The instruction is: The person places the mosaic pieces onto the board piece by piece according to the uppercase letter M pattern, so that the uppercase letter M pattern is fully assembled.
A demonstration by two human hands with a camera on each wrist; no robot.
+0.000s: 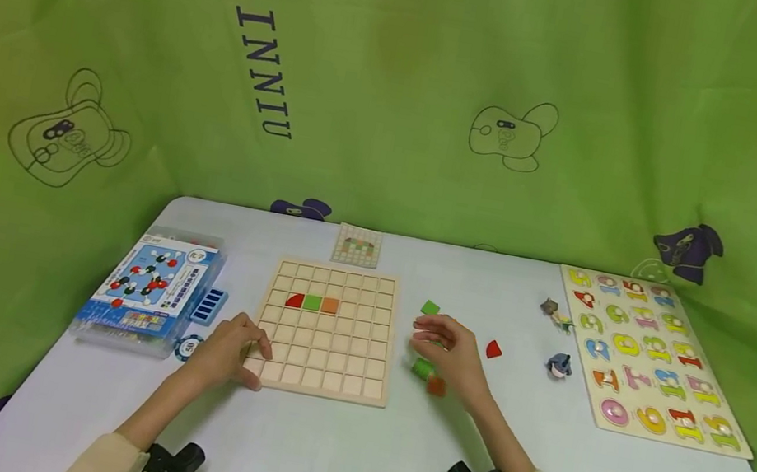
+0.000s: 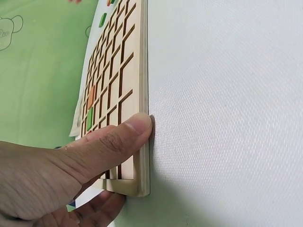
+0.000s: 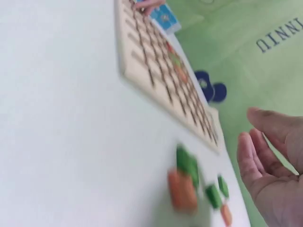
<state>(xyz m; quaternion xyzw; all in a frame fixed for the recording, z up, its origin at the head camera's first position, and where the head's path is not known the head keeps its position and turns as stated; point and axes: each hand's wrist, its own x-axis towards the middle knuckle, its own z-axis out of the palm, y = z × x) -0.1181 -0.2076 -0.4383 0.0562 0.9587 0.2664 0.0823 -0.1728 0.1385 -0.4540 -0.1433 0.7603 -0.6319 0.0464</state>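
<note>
Left hand [image 1: 225,352] pinches rigid, light grid board [image 1: 328,329] at near corner; right hand [image 1: 451,352] open, empty, over small loose tiles [image 1: 428,376], best pinched by edges.

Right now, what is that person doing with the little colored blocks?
A person sits at a white table with a wooden grid board. Their left hand grips the board's near left corner, thumb on top. Three tiles sit in a row on the board: red, green, orange. The right hand hovers, fingers relaxed, over loose green and orange tiles beside the board and seems to hold nothing. A number puzzle lies far right.
</note>
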